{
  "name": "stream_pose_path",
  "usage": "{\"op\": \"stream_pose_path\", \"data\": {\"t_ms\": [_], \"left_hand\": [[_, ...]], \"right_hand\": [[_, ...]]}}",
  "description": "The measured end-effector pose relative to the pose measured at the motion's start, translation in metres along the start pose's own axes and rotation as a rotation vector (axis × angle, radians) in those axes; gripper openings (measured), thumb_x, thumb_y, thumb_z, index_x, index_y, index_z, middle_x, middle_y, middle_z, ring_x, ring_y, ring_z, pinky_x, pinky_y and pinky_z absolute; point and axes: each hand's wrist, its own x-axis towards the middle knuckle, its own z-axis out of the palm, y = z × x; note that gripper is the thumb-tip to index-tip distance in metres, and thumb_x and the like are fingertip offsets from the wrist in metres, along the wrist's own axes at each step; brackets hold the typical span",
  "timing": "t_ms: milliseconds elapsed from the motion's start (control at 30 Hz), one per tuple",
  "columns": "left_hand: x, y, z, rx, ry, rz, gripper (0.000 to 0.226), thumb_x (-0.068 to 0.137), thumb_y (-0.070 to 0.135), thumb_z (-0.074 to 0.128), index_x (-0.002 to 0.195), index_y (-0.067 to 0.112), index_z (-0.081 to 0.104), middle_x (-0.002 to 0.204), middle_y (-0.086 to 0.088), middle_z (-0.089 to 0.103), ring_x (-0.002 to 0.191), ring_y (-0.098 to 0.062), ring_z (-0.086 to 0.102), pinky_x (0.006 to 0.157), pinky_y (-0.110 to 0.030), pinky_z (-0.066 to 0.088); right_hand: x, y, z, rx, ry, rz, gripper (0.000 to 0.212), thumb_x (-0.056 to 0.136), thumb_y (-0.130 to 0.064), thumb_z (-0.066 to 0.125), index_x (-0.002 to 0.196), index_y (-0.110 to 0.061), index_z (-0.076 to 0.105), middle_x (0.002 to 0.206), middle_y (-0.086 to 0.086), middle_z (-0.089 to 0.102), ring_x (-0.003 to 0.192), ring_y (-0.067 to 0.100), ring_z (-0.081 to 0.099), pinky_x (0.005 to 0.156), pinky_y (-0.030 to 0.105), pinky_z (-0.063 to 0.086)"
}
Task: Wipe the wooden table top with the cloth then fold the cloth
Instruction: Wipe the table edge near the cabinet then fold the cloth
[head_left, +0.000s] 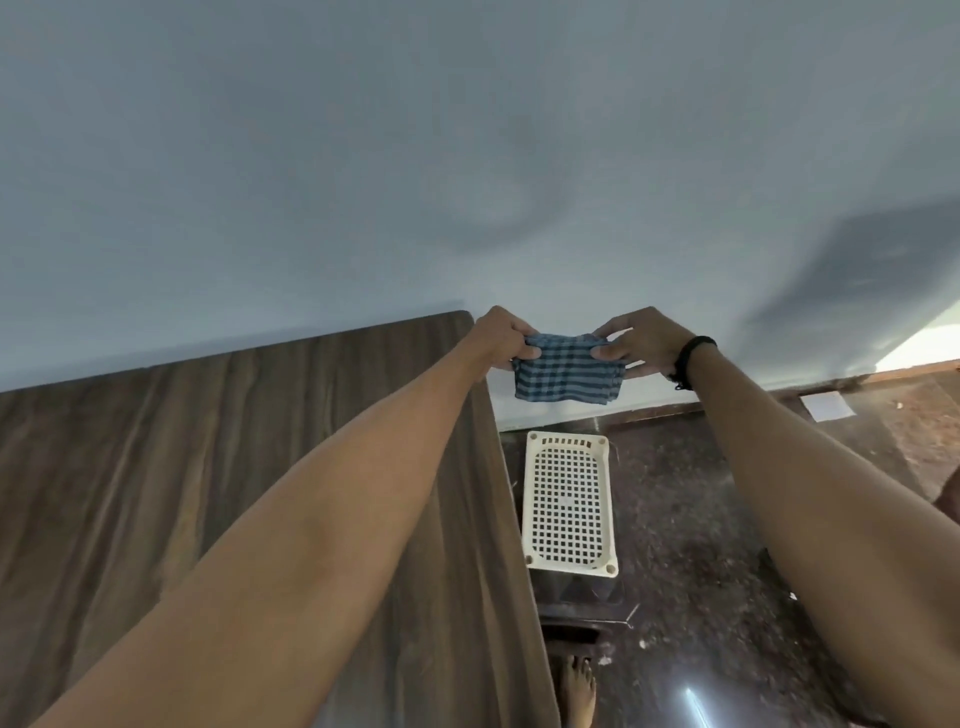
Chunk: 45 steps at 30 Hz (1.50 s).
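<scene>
Cloth: the blue striped cloth (569, 371) is folded small. It hangs in the air in front of the wall (467, 156), just past the far right corner of the surface (208, 441).
Left hand: the left hand (501, 338) pinches the cloth's top left corner with curled fingers.
Right hand: the right hand (639, 343) pinches the top right corner. A black band (693, 358) is on that wrist.
Surface: brown wood, on the left, under the left arm.
Basket: a white basket (531, 499) with lots of little holes sits on a dark stand (579, 592), right of the surface and below the cloth. Only its holey bottom shows.
Floor: the dark floor (701, 519) has a bare foot (577, 691) near and a white paper (827, 406) far right.
</scene>
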Motion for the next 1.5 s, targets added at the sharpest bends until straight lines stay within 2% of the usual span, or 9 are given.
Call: {"op": "stream_pose_path", "data": {"t_ms": [133,367,467,833,1033,1233,1300,1400,1500], "left_hand": [[0.044,-0.022,0.039,0.024,0.0,-0.066,0.033,0.085,0.001,0.077,0.118,0.003,0.071,0.115,-0.014,0.071,0.106,-0.023,0.066,0.086,-0.032,0.058],[0.11,-0.081,0.097,0.159,0.006,-0.152,0.036,0.085,0.003,0.076,0.12,0.003,0.07,0.12,-0.012,0.069,0.1,-0.018,0.064,0.078,-0.021,0.056],[0.134,-0.107,0.116,0.168,-0.004,-0.208,0.035,0.086,0.001,0.076,0.12,0.003,0.07,0.12,-0.016,0.069,0.106,-0.025,0.066,0.088,-0.035,0.058],[0.193,-0.19,0.17,0.478,-0.05,-0.435,0.047,0.087,0.015,0.078,0.129,0.004,0.062,0.129,-0.014,0.064,0.118,-0.029,0.061,0.098,-0.039,0.053],[0.207,-0.225,0.189,0.559,-0.062,-0.493,0.045,0.088,0.019,0.077,0.128,0.003,0.062,0.124,-0.014,0.066,0.108,-0.03,0.066,0.088,-0.038,0.058],[0.209,-0.232,0.198,0.776,0.001,-0.293,0.015,0.091,0.011,0.071,0.106,0.009,0.069,0.102,-0.011,0.071,0.093,-0.029,0.068,0.072,-0.036,0.054],[0.208,-0.231,0.197,0.879,0.004,-0.208,0.003,0.091,0.009,0.068,0.093,0.011,0.066,0.092,-0.01,0.07,0.088,-0.03,0.069,0.067,-0.037,0.055],[0.205,-0.23,0.197,1.017,-0.004,-0.12,0.017,0.092,0.011,0.065,0.081,0.017,0.053,0.073,-0.003,0.057,0.081,-0.028,0.068,0.058,-0.036,0.045],[0.197,-0.224,0.199,1.099,-0.013,-0.059,0.015,0.093,0.011,0.06,0.082,0.018,0.053,0.077,-0.004,0.06,0.073,-0.027,0.062,0.058,-0.036,0.041]], "right_hand": [[0.042,0.045,-0.009,-0.037,0.005,0.054,0.025,0.088,-0.006,0.074,0.113,-0.005,0.07,0.108,0.012,0.069,0.091,0.022,0.067,0.071,0.032,0.06],[0.114,0.13,0.008,-0.039,-0.017,0.181,0.014,0.09,-0.008,0.073,0.102,-0.014,0.07,0.119,0.016,0.068,0.111,0.031,0.065,0.09,0.047,0.058],[0.144,0.163,0.015,-0.072,-0.029,0.205,0.016,0.09,-0.01,0.073,0.105,-0.014,0.072,0.115,0.017,0.07,0.107,0.034,0.067,0.088,0.049,0.059],[0.211,0.271,0.077,-0.172,0.017,0.29,0.032,0.084,-0.01,0.079,0.114,-0.017,0.07,0.125,0.01,0.065,0.102,0.025,0.062,0.094,0.04,0.055],[0.213,0.29,0.097,-0.355,0.139,0.162,0.026,0.085,-0.006,0.071,0.103,-0.018,0.056,0.1,0.006,0.063,0.091,0.03,0.062,0.077,0.04,0.054],[0.206,0.296,0.109,-0.823,0.182,-0.06,0.023,0.093,-0.008,0.05,0.115,-0.013,0.052,0.105,0.015,0.065,0.087,0.039,0.065,0.063,0.039,0.042],[0.207,0.296,0.11,-0.965,0.148,-0.09,0.026,0.098,-0.011,0.046,0.122,-0.014,0.055,0.108,0.015,0.065,0.096,0.038,0.063,0.067,0.041,0.045],[0.205,0.291,0.11,-1.111,0.153,-0.107,0.027,0.1,-0.016,0.045,0.121,-0.017,0.062,0.111,0.013,0.066,0.107,0.035,0.059,0.081,0.043,0.05],[0.202,0.289,0.109,-1.177,0.186,-0.101,0.028,0.1,-0.016,0.044,0.115,-0.018,0.068,0.115,0.012,0.064,0.109,0.033,0.058,0.085,0.043,0.05]]}}
